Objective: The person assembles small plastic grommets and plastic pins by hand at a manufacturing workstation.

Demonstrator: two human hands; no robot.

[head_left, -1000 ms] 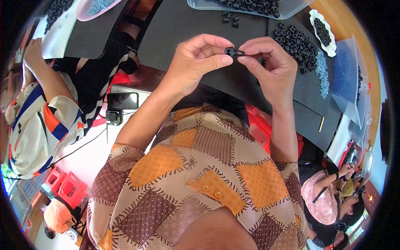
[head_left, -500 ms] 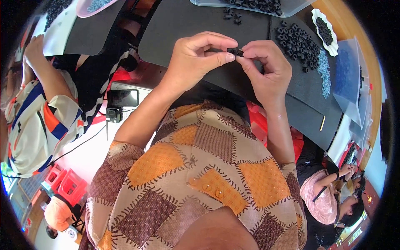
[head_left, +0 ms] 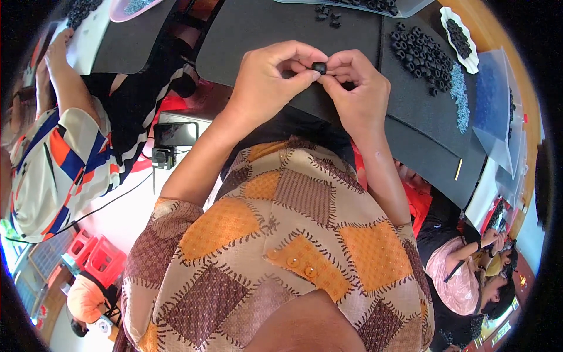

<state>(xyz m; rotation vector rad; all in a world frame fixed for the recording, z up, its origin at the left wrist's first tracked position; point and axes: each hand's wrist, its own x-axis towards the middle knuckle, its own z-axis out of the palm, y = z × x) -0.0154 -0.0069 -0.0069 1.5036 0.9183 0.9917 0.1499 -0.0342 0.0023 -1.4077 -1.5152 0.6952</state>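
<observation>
Above the black mat (head_left: 252, 29), the left hand (head_left: 262, 79) is pinching a small, rounded, glossy black piece (head_left: 319, 67); the right hand (head_left: 362, 88) is resting bent fingers against it, grip indeterminable. Beyond, similar black pieces (head_left: 419, 56) are lying heaped.

No word, number or sign can be read — the dark phone screen (head_left: 176, 134) shows no legible characters, and the bright strip (head_left: 504, 327) near the lower right rim is too blurred to make out.
</observation>
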